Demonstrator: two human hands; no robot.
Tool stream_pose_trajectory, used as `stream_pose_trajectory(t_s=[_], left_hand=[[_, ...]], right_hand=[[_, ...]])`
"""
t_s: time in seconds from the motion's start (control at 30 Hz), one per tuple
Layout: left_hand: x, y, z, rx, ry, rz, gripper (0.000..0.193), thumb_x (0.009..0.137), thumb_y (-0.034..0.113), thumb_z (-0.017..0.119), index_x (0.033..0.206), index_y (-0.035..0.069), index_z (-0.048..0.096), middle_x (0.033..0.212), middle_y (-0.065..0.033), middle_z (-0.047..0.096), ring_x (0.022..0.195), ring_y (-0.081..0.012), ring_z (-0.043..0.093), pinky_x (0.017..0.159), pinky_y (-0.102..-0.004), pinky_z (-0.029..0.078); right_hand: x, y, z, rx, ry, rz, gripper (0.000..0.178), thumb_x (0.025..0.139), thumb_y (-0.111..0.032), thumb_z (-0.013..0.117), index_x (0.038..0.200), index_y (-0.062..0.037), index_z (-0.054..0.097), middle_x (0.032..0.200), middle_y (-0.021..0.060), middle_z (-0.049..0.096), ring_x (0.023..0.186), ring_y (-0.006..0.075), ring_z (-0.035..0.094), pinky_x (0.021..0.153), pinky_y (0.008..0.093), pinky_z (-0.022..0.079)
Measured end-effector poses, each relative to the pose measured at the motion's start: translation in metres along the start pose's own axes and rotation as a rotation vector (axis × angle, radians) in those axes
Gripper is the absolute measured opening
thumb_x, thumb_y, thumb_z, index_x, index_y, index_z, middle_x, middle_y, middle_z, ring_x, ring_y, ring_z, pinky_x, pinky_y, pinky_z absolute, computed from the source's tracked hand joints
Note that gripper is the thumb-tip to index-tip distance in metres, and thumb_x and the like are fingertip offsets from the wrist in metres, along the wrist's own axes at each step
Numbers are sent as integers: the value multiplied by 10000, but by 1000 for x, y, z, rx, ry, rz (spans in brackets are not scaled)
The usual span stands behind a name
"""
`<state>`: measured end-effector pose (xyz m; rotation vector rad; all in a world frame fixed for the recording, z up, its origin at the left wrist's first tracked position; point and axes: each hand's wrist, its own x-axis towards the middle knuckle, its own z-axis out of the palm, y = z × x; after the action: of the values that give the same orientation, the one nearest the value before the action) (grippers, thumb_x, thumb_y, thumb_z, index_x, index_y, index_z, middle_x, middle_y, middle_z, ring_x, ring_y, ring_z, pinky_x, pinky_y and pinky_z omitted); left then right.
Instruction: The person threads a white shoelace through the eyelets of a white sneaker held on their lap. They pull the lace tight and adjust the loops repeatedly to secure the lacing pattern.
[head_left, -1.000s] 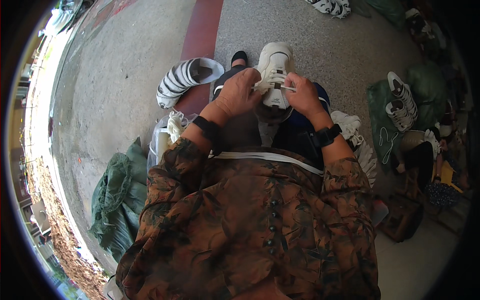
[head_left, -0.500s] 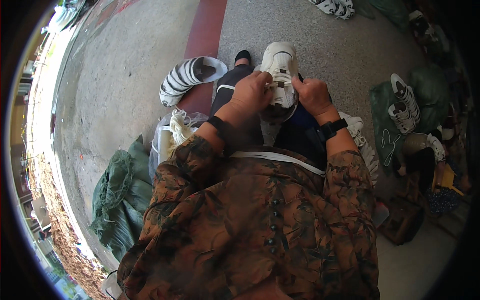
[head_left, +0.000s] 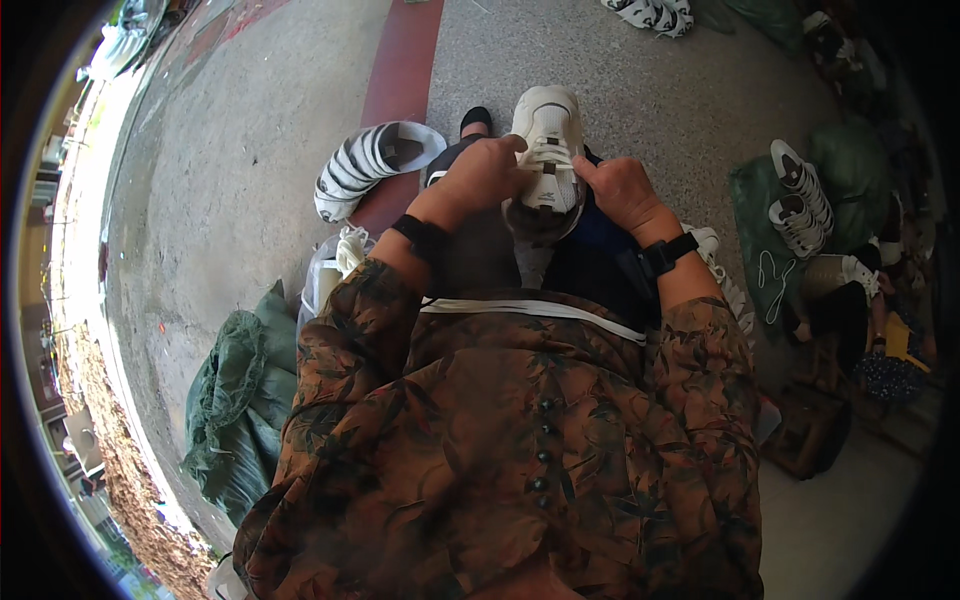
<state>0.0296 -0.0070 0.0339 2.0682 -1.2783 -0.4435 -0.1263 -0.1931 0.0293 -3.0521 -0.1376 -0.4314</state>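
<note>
A cream-white sneaker [head_left: 549, 108] rests between my knees, toe pointing away from me. White shoelace [head_left: 549, 153] crosses its front, with a stretch of it running out toward both sides. At the shoe's left edge my left hand [head_left: 486, 174] is closed, pinching the lace; its fingertips are partly hidden behind the back of the hand. On the opposite edge my right hand [head_left: 622, 192] is closed too, thumb and forefinger gripping the lace beside the eyelets. The padded collar of the shoe faces my lap.
A curved row of nested white-and-black shoes [head_left: 368, 168] lies on the floor to the left. Beside my left leg is a bundle of white laces [head_left: 350, 250], near a green sack [head_left: 240, 400]. At right, more shoes [head_left: 800, 205] sit on green sacking, close to another person's arm [head_left: 878, 318].
My left hand has moved left, off the shoe's middle, so the crossed lace shows more. My right hand stays at the right edge. The whole view has shifted slightly.
</note>
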Motion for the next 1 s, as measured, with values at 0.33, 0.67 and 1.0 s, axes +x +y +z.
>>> stream_pose_trajectory(t_s=[0.33, 0.67, 1.0], left_hand=[[5, -10, -1, 436, 123, 396, 46, 770, 104, 596, 767, 112, 641, 766, -55, 605, 704, -271, 633, 619, -354, 507], [-98, -115, -56, -399, 151, -256, 34, 787, 73, 683, 788, 40, 674, 692, -9, 638, 655, -74, 563, 623, -239, 467], [-242, -200, -105, -420, 239, -772, 58, 803, 97, 675, 788, 42, 660, 639, 2, 604, 523, -53, 480, 472, -207, 372]], right_hand=[[-10, 2, -14, 4, -22, -29, 233, 809, -51, 523, 1025, -106, 593, 574, 115, 559, 557, 307, 601, 500, 407, 479], [-139, 44, -24, 386, 214, 432, 108, 843, -70, 553, 888, -25, 640, 728, 123, 635, 679, 250, 618, 608, 326, 477], [-296, 72, -33, 575, 220, 1058, 141, 835, -77, 586, 875, 46, 643, 744, 25, 626, 708, 79, 548, 658, 268, 457]])
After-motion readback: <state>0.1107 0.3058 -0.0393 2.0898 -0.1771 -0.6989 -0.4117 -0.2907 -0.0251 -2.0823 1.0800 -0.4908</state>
